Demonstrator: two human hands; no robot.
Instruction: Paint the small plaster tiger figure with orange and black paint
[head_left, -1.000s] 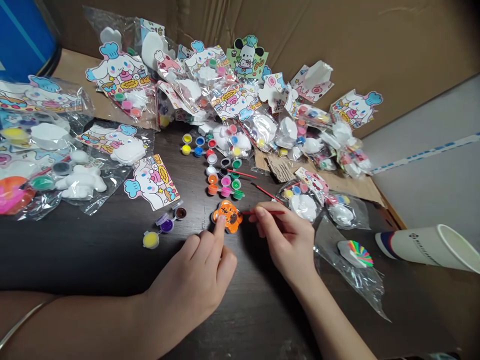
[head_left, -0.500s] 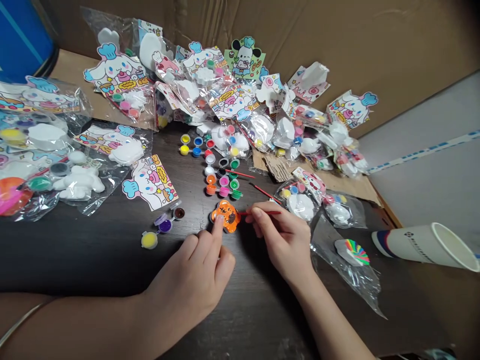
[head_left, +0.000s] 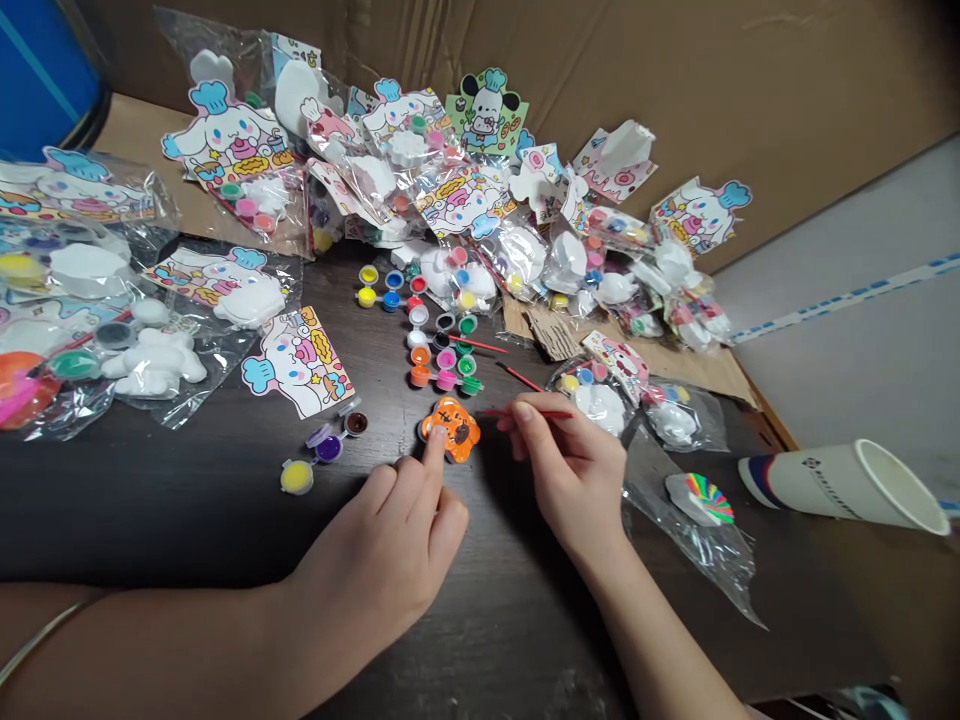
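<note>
Right fingers (head_left: 534,430) pinched around red brush (head_left: 496,413); left fingers (head_left: 433,465) not gripping, index stretched onto orange tiger (head_left: 454,425), others curled. Cup (head_left: 825,485) at right bears dark logo and lettering, too small for us to read. Loose card (head_left: 300,362) shows us cartoon animal in blue hat. Tiger lies face up on tabletop (head_left: 495,620), under left index tip, striped brow leftward, muzzle rightward. Brush's long axis runs nearly level across our view, tip pointing left, near tiger's right edge.
</note>
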